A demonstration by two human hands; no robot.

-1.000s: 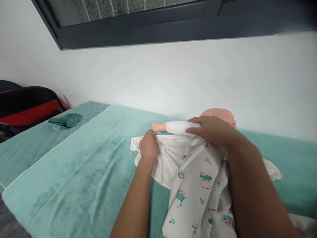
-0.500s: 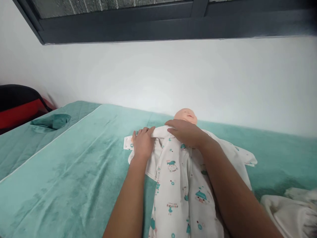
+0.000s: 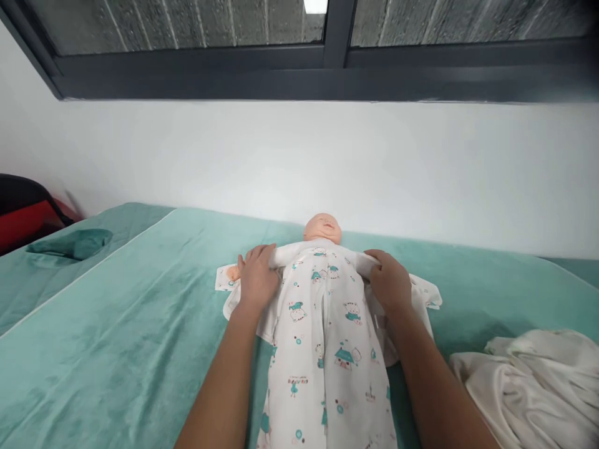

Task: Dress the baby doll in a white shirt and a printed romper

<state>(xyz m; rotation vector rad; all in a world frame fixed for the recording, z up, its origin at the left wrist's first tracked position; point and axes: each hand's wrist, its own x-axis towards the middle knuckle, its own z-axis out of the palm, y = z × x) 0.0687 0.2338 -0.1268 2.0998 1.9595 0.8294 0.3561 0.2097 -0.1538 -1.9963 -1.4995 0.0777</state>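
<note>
A baby doll (image 3: 322, 228) lies on its back, its head by the wall. Over its body lies a white baby gown (image 3: 322, 349) with teal and pink cartoon prints, stretching down towards me. My left hand (image 3: 257, 277) is closed over the white-sleeved arm on the left, and the doll's small hand (image 3: 233, 272) pokes out beyond it. On the other side, my right hand (image 3: 390, 280) grips the white sleeve (image 3: 360, 260) near the shoulder, thumb and fingers round the cloth. More white printed cloth (image 3: 423, 292) spreads out under and beyond my right hand.
Everything lies on a teal velvety cover (image 3: 140, 337). A heap of white cloth (image 3: 538, 374) rests at the right. At the far left are a teal hollow (image 3: 70, 244) and a red and black object (image 3: 28, 215). Behind stand a white wall (image 3: 210, 156) and a dark-framed window (image 3: 187, 78).
My right hand has moved from the doll's neck area to the sleeve on the right. My left hand stays on the left arm. The view has shifted, showing more window and white cloth.
</note>
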